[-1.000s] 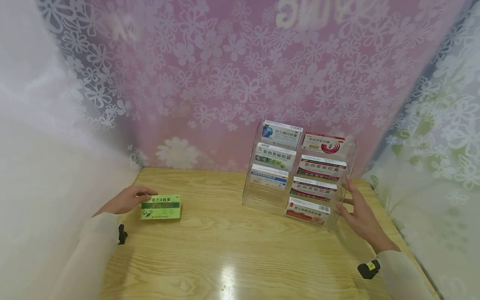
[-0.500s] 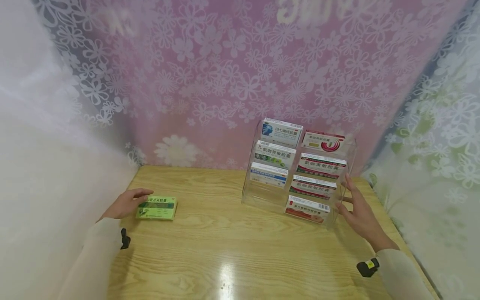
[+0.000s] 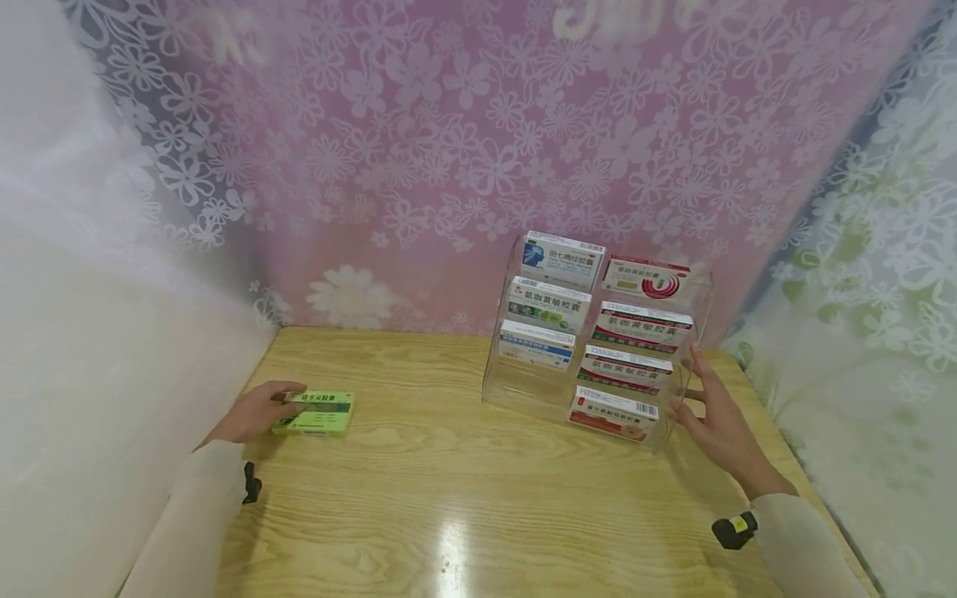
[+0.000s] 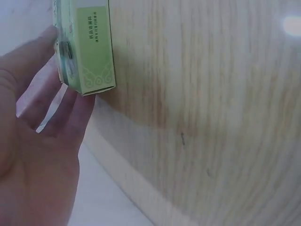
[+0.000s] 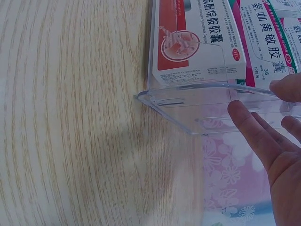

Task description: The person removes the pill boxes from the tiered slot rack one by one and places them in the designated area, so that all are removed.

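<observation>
A yellow-green medicine box [image 3: 329, 407] is at the left of the wooden table. My left hand [image 3: 257, 409] holds it by its left end, the thumb over its printed face. In the left wrist view, the fingers reach behind the box [image 4: 94, 49]. On the right stands a clear acrylic display rack [image 3: 523, 397], tilted back, with medicine boxes in two columns. My right hand [image 3: 719, 428] grips its right side panel. In the right wrist view, the thumb lies over the panel [image 5: 178, 106] and the other fingers are on its outer side.
The left column's lowest slot, below a blue-and-white box [image 3: 537, 345], shows no box. A red-and-white box [image 3: 613, 414] fills the right column's lowest slot. A pink floral backdrop [image 3: 419, 166] hangs behind the table [image 3: 419, 498], with pale curtains at both sides.
The green box has moved slightly left and tipped, so its front side now shows. The left thumb has come over its face. The right hand keeps its place on the rack.
</observation>
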`<state>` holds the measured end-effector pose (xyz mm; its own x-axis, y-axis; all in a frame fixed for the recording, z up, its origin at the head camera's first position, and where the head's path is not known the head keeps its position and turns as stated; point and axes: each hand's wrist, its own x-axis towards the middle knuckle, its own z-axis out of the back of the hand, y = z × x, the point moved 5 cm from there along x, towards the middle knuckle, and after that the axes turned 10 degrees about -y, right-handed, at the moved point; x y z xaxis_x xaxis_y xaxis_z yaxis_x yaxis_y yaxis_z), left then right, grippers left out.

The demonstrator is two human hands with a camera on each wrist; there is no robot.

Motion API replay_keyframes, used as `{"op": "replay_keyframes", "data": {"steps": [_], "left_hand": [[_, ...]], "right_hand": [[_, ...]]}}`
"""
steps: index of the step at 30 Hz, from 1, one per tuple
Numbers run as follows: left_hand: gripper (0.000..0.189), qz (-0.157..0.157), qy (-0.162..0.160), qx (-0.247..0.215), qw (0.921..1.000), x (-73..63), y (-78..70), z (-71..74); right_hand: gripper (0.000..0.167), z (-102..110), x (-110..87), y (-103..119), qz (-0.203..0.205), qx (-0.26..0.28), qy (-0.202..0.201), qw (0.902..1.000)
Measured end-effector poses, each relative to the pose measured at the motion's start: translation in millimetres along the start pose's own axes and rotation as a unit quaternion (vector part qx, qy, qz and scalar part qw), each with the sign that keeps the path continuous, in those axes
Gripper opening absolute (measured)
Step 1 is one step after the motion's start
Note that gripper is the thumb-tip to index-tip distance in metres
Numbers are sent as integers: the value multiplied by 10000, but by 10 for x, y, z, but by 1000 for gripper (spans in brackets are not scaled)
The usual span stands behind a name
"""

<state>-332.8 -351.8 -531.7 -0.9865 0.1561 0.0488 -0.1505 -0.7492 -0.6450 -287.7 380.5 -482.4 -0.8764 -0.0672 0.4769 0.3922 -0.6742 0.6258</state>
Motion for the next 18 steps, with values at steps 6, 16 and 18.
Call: {"op": "replay_keyframes", "data": {"steps": [6,16,18], "left_hand": [[48,-113,-315,91,9994,49,-97,36],[37,-665,-992,293,9924,356,-803,-88],[36,-784,-1018,302,9912,427,-980,-156]], "right_hand": [[100,0,1,-4,32,69,9,10000],[99,10,-2,8,53,28,-14,10000],[99,4,-3,7,66,65,-7,10000]]}}
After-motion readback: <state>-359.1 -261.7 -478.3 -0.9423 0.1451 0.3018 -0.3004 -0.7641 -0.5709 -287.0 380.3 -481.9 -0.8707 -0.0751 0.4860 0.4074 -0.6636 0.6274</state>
